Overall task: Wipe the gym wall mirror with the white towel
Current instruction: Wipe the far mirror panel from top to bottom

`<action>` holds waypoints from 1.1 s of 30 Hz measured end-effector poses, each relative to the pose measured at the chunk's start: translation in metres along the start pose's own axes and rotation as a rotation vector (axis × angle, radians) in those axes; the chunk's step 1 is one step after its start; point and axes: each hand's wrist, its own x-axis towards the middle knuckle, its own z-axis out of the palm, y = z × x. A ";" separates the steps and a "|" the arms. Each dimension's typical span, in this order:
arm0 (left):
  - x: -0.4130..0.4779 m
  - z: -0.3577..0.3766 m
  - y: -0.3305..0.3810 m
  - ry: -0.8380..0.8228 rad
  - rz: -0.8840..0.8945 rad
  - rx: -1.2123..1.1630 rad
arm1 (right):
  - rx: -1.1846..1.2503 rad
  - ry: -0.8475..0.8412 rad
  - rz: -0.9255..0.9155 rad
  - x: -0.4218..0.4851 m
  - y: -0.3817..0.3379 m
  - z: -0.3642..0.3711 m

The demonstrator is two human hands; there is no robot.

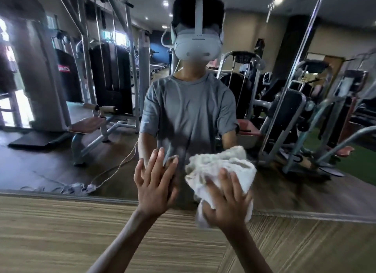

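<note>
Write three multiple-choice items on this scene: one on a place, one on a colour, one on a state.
1. Where is the white towel? A on the floor; B pressed to the mirror under the right hand; C hung on a machine.
2. What colour is the reflected T-shirt? A red; B grey; C yellow.
3. How is the left hand? A a fist; B gripping the towel; C flat on the glass, fingers straight.
Key: 1 B, the hand spreads over it on the glass; 2 B, the shirt is plain grey; 3 C, its fingertips meet their reflection.
</note>
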 end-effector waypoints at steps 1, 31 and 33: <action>0.006 -0.004 -0.003 0.011 -0.008 -0.027 | 0.008 0.006 0.078 0.008 0.005 -0.005; 0.133 -0.031 -0.020 0.053 0.055 -0.033 | -0.037 0.137 0.211 0.129 0.016 -0.040; 0.153 -0.037 -0.017 0.049 0.038 -0.067 | 0.009 0.204 0.357 0.177 0.021 -0.053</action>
